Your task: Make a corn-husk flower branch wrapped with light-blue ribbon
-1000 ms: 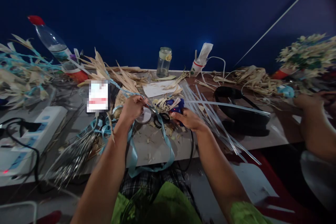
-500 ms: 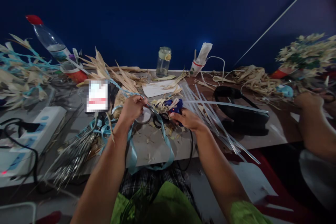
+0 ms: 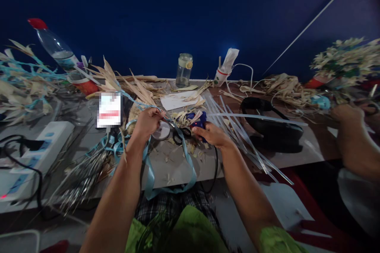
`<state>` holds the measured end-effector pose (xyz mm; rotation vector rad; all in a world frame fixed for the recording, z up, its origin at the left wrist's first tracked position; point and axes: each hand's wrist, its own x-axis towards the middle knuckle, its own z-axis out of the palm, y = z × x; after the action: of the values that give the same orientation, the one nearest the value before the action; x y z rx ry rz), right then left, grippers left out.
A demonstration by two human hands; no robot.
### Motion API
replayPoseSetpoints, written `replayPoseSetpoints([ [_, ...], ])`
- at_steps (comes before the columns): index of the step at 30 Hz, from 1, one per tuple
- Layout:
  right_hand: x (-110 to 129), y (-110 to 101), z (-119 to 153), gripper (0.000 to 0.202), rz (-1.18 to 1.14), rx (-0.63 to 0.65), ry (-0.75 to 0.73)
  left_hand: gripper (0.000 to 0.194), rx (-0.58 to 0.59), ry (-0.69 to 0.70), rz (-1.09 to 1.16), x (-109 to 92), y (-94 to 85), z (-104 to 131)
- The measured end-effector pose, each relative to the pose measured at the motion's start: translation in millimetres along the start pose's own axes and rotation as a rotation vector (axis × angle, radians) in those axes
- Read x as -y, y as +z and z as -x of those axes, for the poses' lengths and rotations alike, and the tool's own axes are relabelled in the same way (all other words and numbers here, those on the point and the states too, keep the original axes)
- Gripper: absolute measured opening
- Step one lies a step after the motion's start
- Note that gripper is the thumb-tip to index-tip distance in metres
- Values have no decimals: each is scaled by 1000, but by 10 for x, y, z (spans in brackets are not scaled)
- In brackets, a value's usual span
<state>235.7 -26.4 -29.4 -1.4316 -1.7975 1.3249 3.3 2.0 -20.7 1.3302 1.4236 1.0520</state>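
My left hand (image 3: 146, 124) is closed, thumb and fingers pinching a thin stem (image 3: 130, 97) wrapped in light blue ribbon. Pale dried corn husk petals (image 3: 108, 77) fan out at the stem's far left end. From near my fingers the loose blue ribbon (image 3: 190, 166) loops down past the table edge. My right hand (image 3: 216, 134) is wrapped around a blue hot glue gun (image 3: 202, 118) with a small red light, and its nozzle, partly hidden by husk scraps, points toward the stem. Black-handled scissors (image 3: 178, 137) and a white disc (image 3: 162, 131) lie between my hands.
Clear glue sticks (image 3: 237, 126) and a black headset-like object (image 3: 273, 126) lie right. Bundled wires (image 3: 86, 178) and a power strip (image 3: 38, 158) are left. A glass jar (image 3: 184, 71) and a white cup (image 3: 221, 76) stand behind. Another person's arm (image 3: 352, 134) reaches in at right.
Almost nothing differs. My left hand has shifted very slightly left with the stem, and a little more of the scissors' handles shows. My right hand stays around the glue gun.
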Motion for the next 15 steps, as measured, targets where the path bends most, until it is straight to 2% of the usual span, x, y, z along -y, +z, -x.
replayPoseSetpoints([
  [3,-18,-4,0,41,-79,11,-40,20,-2,15,-1,6,-19,-5],
  [5,-5,-17,15,36,-221,1,-86,20,-13,10,-15,10,-28,-12],
  [9,57,-46,41,48,-470,-49,-142,21,-33,-10,-31,11,-27,-21],
  [11,65,-47,15,52,-519,-86,-99,21,-26,3,-35,1,-19,-16],
  [15,-14,-9,-127,50,-607,-128,100,20,-33,23,-7,-1,-2,-6],
])
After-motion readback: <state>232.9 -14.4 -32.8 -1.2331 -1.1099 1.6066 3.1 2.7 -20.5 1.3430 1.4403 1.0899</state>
